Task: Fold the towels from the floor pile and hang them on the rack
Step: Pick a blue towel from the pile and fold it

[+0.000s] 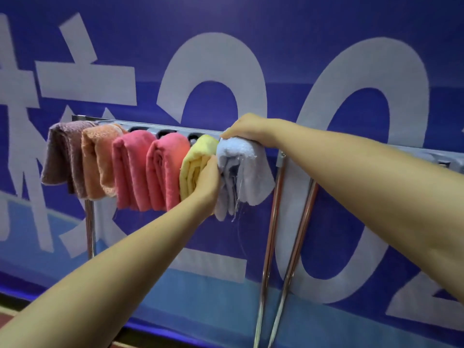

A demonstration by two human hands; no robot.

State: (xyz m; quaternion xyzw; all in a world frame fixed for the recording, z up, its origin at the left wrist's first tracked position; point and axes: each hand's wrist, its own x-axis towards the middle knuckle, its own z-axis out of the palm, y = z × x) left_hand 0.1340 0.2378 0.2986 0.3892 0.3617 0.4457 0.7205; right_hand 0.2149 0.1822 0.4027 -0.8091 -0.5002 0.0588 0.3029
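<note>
Blue banner wall [276, 59], metal rack [272, 222], both hands clutching pale blue towel [247, 172]

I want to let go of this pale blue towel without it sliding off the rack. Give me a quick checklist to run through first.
1. Pale blue towel draped over the rack bar: ok.
2. Hangs evenly front and back: cannot tell, back side hidden.
3. Fold tidy: not ok, bunched, threads dangling.
4. Clear of the yellow towel: not ok, pressed against it.
5. Left hand and right hand both holding it: ok.
6. Free bar to the right: ok.
</note>
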